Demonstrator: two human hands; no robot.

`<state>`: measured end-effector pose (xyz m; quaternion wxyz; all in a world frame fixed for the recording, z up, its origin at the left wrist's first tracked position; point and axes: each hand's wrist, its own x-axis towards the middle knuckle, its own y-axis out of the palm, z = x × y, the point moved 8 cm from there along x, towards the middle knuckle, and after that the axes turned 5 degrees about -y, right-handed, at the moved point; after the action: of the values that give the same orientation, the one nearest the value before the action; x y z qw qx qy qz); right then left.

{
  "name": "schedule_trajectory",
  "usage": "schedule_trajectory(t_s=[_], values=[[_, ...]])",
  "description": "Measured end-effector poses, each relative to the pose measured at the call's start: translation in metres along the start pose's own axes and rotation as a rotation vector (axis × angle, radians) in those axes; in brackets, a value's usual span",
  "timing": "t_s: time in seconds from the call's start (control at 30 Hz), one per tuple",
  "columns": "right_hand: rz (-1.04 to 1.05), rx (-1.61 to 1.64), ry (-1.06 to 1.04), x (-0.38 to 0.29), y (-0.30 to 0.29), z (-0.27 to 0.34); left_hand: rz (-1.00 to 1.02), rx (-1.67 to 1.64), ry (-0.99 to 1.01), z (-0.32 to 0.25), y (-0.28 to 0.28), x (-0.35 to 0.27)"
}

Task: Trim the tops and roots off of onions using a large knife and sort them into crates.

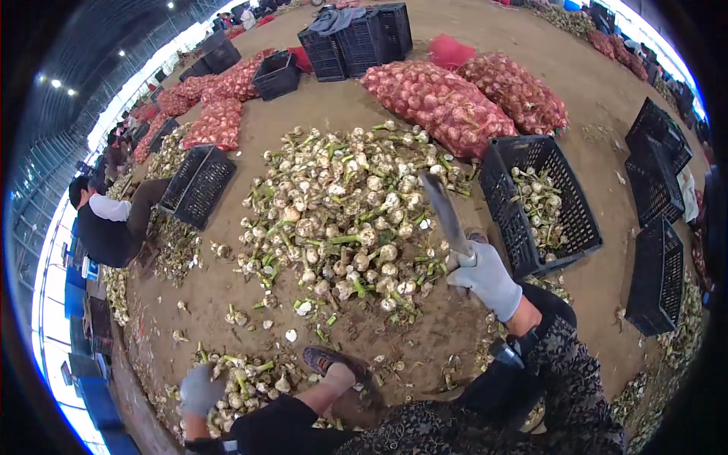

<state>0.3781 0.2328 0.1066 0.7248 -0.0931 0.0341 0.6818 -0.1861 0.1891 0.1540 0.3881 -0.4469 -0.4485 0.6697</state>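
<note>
My right hand (490, 280), in a pale work glove, grips the handle of a curved steel blade (443, 210), which looks like a sickle or knife. The blade points up and away over the right edge of a large heap of garlic bulbs (341, 210) with cut green stems. At the lower left, my gloved left hand (200, 390) reaches down at a smaller pile of garlic (244, 387) beside my shoe (333, 361). It is blurred, and its fingers are hard to make out, so what it holds cannot be told.
A black plastic crate (540, 210) partly filled with garlic stands right of the heap. Full red mesh sacks (438, 105) lie behind it, near stacked black crates (358, 45). More crates (654, 273) stand far right. A seated person (108, 222) is at left beside another crate (196, 185).
</note>
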Motion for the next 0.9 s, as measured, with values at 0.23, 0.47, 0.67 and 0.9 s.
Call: schedule_trajectory(t_s=[0.23, 0.47, 0.67, 0.9], values=[[-0.016, 0.101, -0.02, 0.002, 0.001, 0.01, 0.649, -1.102, 0.121, -0.3, 0.211, 0.074], [-0.053, 0.19, 0.342, -0.02, -0.025, -0.045, 0.174, -0.717, 0.189, -0.408, 0.289, 0.069], [-0.118, 0.244, 0.395, -0.017, -0.031, -0.067, 0.142, -0.589, -0.345, -0.403, 0.265, 0.102], [-0.103, 0.219, 0.399, -0.013, -0.019, -0.065, 0.129, -0.697, -0.106, -0.365, 0.271, 0.115]])
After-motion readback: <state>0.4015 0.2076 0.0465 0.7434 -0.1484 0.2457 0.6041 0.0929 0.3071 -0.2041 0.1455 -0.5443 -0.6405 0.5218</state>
